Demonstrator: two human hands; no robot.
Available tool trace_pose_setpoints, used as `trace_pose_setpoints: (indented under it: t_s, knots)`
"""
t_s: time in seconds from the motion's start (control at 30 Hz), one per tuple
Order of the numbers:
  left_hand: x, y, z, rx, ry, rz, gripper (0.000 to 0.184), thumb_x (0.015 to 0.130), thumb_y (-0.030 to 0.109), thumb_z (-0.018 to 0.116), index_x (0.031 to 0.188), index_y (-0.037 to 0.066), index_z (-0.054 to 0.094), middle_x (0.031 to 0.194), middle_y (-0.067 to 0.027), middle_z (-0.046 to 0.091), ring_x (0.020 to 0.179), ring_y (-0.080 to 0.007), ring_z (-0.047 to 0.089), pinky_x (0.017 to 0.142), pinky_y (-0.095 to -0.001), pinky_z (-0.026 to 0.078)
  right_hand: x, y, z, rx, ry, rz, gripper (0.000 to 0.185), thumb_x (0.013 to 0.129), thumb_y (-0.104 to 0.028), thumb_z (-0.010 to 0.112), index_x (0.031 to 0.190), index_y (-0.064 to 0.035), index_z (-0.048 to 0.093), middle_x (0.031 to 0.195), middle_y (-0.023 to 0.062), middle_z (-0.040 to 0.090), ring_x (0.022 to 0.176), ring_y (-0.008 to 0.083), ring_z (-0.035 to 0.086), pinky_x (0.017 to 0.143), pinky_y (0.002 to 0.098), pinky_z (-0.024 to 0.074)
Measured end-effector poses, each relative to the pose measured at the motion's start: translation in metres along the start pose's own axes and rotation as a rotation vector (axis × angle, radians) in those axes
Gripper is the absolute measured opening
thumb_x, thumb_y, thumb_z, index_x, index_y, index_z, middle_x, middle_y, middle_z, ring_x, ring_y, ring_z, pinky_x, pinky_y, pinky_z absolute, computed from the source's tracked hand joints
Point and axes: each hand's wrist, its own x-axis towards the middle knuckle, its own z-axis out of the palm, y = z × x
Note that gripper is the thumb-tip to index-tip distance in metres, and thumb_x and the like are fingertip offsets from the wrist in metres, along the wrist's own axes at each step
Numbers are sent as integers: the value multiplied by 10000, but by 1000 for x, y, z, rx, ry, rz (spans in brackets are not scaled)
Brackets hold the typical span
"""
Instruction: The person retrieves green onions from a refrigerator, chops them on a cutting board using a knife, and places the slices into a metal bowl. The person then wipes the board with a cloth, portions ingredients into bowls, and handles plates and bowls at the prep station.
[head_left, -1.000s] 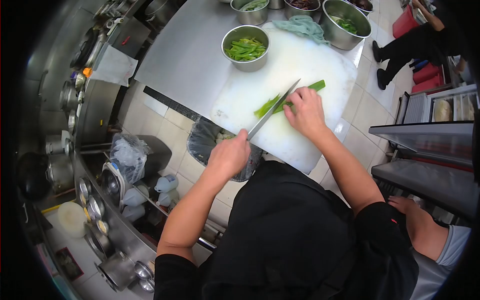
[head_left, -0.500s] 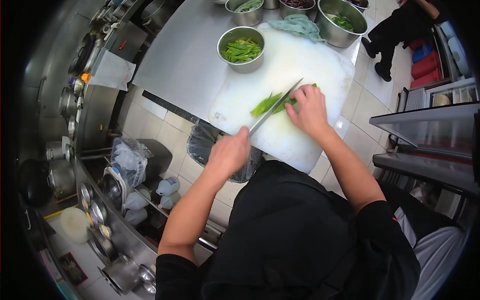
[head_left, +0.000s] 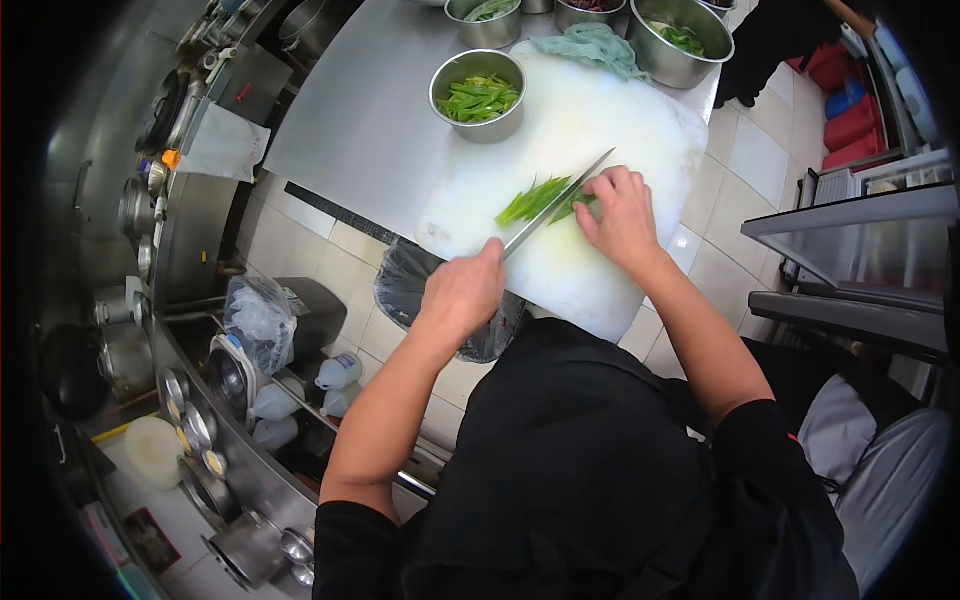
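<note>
from my distant seat i'm looking down on the desk, its grey metal top spreading away to the upper left. the white cutting board is lying on it, in front of the person. a plastic-lined bin is standing low, beside the board's left near edge. a large steel pot is sitting past the board's far right corner, holding something green. a smaller steel bowl, full of cut green pieces, is standing at the board's far left edge. a teal cloth is lying crumpled between pot and bowl. my left hand is wrapping firmly around the handle of the knife, whose blade is slanting up and right over the board. my right hand is curling its fingers and thumb, gripping the green stalk just right of the blade. sliced greens are lying on the board, just left of the blade.
</note>
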Motion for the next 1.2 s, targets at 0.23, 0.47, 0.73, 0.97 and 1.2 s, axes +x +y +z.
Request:
trace_pose_setpoints:
  t_s: [0.23, 0.47, 0.73, 0.97, 1.2]
  knots:
    - [-45, 9, -15, 25, -96, -73, 205, 991, 226, 461, 1064, 35, 478, 811, -296, 653, 827, -508, 630, 753, -607, 471, -8, 11, 1, -5, -26, -18, 133, 785, -127, 734, 893, -94, 663, 997, 74, 561, 988, 291, 524, 853, 419, 454]
    - [7, 23, 0, -43, -41, -7, 218, 990, 219, 456, 1062, 15, 481, 826, -300, 658, 836, -510, 635, 768, -608, 466, -4, 7, -10, -59, -6, 46, 111, 794, -116, 720, 890, -98, 668, 989, 70, 564, 972, 283, 529, 859, 425, 448]
    - [-30, 14, -12, -7, -99, 11, 240, 985, 228, 450, 1057, 3, 490, 824, -311, 655, 836, -511, 633, 779, -600, 474, -5, 26, -5, -8, 16, 4, 111, 783, -80, 703, 886, -110, 672, 964, 46, 576, 953, 274, 535, 873, 426, 446]
    - [-2, 28, -10, -42, -68, 4, 231, 984, 226, 470, 1088, 20, 485, 865, -293, 659, 868, -503, 629, 774, -588, 478, -4, 20, -11, -2, -137, 5, 213, 809, -104, 706, 1013, -61, 664, 1009, 92, 588, 1012, 304, 546, 884, 422, 459]
    - [-75, -48, -23, 107, 118, -184, 216, 1002, 260, 484, 1071, 56, 495, 832, -255, 669, 807, -463, 657, 725, -552, 517, 3, -21, -17, -12, -346, 355, 806, 892, -368, 716, 1403, 136, 351, 1249, 297, 453, 1119, 439, 519, 969, 457, 476]
